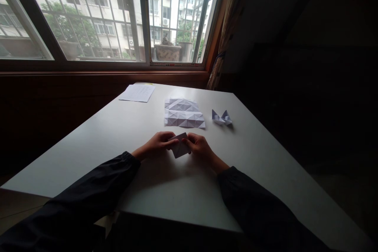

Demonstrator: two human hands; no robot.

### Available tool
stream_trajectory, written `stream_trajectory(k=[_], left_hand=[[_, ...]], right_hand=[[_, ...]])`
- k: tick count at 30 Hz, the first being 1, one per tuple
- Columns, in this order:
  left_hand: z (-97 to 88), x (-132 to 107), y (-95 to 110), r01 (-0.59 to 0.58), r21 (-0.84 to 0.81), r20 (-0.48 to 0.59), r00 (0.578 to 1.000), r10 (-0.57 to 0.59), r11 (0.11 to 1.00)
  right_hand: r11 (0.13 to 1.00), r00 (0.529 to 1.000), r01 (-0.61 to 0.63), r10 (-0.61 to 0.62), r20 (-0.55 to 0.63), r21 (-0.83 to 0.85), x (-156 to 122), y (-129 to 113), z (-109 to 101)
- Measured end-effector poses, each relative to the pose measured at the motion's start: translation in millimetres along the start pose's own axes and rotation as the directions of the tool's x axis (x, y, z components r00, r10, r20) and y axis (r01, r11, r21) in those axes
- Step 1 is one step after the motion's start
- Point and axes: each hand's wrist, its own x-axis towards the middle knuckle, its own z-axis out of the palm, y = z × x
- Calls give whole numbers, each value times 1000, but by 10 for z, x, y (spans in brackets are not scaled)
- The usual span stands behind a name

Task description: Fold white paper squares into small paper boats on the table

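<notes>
A small folded square of paper (180, 149) is held just above the near middle of the table, one corner pointing down toward me. My left hand (159, 142) grips its left side, thumb on the front face. On the opposite edge my right hand (198, 145) pinches it, also with the thumb on top. The fingers behind the paper are mostly hidden. Just beyond my hands lies a creased paper sheet (184, 113) with a pattern of triangular folds. To its right stands a folded paper piece with raised points (222, 117).
The white table (97, 145) narrows toward the window (103, 15) at the back. Printed papers (137, 93) lie at its far left corner. A tied curtain (217, 67) hangs by the window's right side, and the room to the right is dark.
</notes>
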Motion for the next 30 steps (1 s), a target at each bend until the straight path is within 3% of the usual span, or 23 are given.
stream_trajectory(k=[8,11,19,30], left_hand=[[-24,7,-60,-48,41,-155,986,54,998],[-23,14,-77,-51,31,-200,978,56,998],[-31,34,-103,-71,-122,-199,979,46,990],[1,5,-31,-91,111,-256,960,117,990]], right_hand=[[993,993,-101,97,65,59,-11,9,20],[997,998,-65,64,21,34,-9,13,20],[999,989,-34,33,-142,-10,38,108,-47],[997,971,-3,21,-240,73,92,193,-49]])
